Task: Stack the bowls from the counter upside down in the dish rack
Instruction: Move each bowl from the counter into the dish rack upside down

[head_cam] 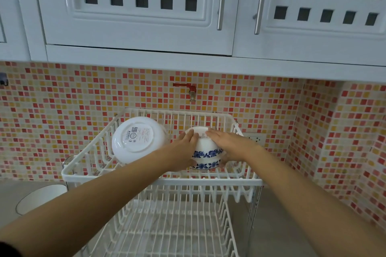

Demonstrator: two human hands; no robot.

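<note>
Blue-patterned bowl (205, 152) sits upside down between both hands, left hand (184, 142) and right hand (224, 141) closed around its sides over the dish rack's (158, 181) upper tier, beside a larger white bowl (137, 140) on the left hand's side.

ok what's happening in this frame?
A person is loading bowls upside down into the upper tier of a white dish rack. Both hands are on a stack of blue-flowered bowls: the left hand on its left side, the right hand over the top and right side, thumbs under the rim. To its left, a plain white bowl already sits inverted and tilted in the rack, label showing. The lower tier holds nothing visible.
</note>
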